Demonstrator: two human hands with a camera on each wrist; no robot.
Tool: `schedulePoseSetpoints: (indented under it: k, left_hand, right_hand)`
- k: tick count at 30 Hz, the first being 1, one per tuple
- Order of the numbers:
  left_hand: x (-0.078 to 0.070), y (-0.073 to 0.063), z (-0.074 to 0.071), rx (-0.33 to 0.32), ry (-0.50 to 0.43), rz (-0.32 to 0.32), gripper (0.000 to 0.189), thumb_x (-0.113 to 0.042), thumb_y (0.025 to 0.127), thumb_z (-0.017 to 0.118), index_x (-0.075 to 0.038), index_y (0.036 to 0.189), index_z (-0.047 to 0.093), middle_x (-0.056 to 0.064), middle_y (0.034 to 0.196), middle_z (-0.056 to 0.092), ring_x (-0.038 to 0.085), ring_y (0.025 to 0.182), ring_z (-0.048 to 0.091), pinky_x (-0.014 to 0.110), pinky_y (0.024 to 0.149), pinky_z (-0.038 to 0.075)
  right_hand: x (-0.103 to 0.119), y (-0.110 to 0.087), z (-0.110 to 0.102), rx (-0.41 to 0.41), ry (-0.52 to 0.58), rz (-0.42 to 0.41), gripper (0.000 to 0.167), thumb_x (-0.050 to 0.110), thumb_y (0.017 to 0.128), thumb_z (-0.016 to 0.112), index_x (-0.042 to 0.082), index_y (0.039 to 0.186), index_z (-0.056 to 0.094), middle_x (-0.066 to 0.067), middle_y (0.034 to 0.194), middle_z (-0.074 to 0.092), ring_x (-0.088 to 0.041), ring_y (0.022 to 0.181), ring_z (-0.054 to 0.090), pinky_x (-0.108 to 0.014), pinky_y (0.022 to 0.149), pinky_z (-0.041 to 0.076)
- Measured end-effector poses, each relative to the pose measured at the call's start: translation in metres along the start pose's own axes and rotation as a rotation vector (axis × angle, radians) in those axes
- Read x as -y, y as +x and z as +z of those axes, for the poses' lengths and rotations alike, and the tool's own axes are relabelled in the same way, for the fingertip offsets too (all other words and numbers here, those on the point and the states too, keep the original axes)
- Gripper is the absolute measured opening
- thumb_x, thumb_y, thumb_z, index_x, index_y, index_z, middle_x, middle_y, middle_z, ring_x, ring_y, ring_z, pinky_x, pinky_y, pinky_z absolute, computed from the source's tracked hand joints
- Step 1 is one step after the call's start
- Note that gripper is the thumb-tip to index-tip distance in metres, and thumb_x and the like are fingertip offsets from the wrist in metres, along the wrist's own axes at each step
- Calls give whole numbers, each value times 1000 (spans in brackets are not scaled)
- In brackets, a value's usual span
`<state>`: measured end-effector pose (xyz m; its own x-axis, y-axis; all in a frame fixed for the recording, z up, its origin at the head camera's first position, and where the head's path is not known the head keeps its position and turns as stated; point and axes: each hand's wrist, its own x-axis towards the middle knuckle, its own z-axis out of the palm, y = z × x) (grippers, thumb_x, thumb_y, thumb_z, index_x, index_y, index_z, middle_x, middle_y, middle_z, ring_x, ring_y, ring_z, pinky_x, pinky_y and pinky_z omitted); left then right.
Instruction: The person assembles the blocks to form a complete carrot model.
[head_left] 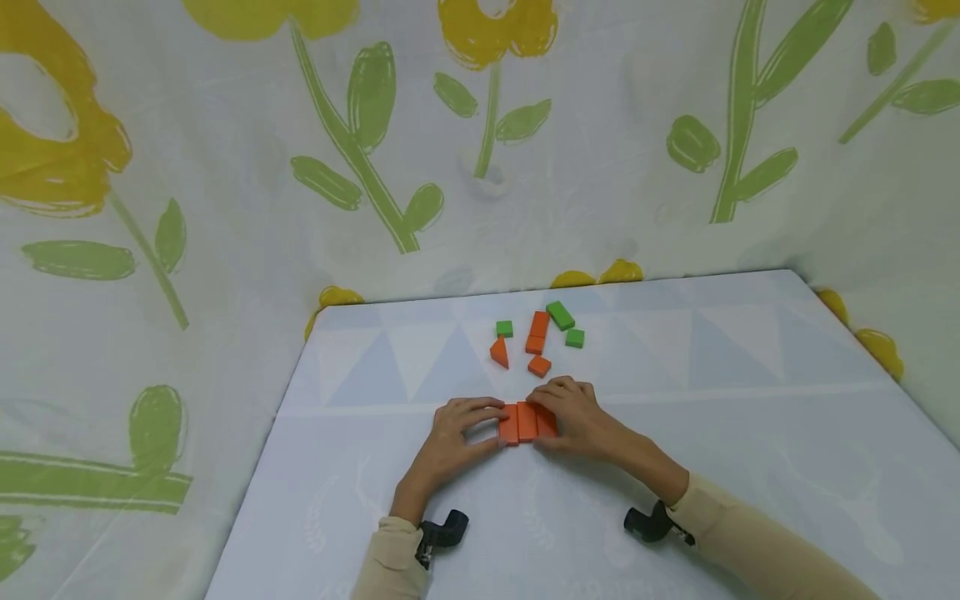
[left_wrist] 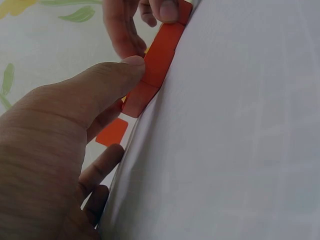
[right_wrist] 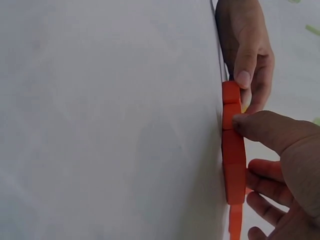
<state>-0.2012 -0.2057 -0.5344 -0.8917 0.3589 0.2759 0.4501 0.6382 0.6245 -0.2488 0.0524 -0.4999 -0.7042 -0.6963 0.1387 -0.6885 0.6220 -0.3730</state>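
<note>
A row of orange blocks point(head_left: 527, 422) lies flat on the table, the blocks set side by side. At the row's left end my left hand point(head_left: 453, 433) pinches the end block point(head_left: 508, 425), fingers on the far edge and thumb on the near one. From the other side my right hand point(head_left: 579, 418) grips the right end, covering part of it. The left wrist view shows the left thumb point(left_wrist: 117, 75) pressed on the side of the row point(left_wrist: 162, 52). In the right wrist view the right thumb point(right_wrist: 257, 125) touches the row's near side point(right_wrist: 233, 145).
Beyond the hands lie loose blocks: an orange triangle point(head_left: 499, 353), a small orange block point(head_left: 539, 366), a longer orange piece point(head_left: 539, 323) and green blocks, including one long green block point(head_left: 560, 315). A flower-printed cloth point(head_left: 585, 200) hangs behind the table point(head_left: 420, 367).
</note>
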Motion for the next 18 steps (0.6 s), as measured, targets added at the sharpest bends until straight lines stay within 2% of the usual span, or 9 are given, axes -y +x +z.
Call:
schedulePoseSetpoints:
  k: [6, 10, 14, 18]
  left_hand:
    - [0, 2, 0, 11, 10, -10, 38, -40, 90, 74, -32, 127, 69, -16, 137, 57, 12, 126, 45, 50, 105, 29]
    - [0, 2, 0, 23, 11, -26, 37, -40, 91, 74, -32, 127, 69, -16, 137, 56, 11, 127, 44, 50, 107, 28]
    - [0, 1, 0, 25, 8, -38, 38, -40, 90, 74, -33, 127, 69, -17, 137, 56, 11, 127, 44, 51, 107, 28]
    - [-1, 1, 1, 21, -4, -27, 39, -40, 90, 74, -32, 128, 68, -16, 137, 57, 13, 128, 45, 52, 107, 28]
  right_hand:
    - [0, 1, -6, 34, 11, 49, 63, 40, 81, 83, 11, 133, 61, -4, 133, 59, -27, 127, 43, -52, 95, 34]
    - [-6, 9, -14, -24, 17, 138, 63, 41, 84, 81, 10, 135, 60, -9, 136, 57, -30, 129, 43, -55, 97, 33]
    - [-16, 22, -21, -106, -7, 198, 57, 37, 86, 80, 9, 132, 62, -11, 133, 59, -31, 126, 45, -56, 99, 32]
    - [-27, 33, -22, -123, -80, 229, 53, 35, 86, 79, 8, 129, 63, -11, 130, 61, -31, 123, 47, -56, 100, 33]
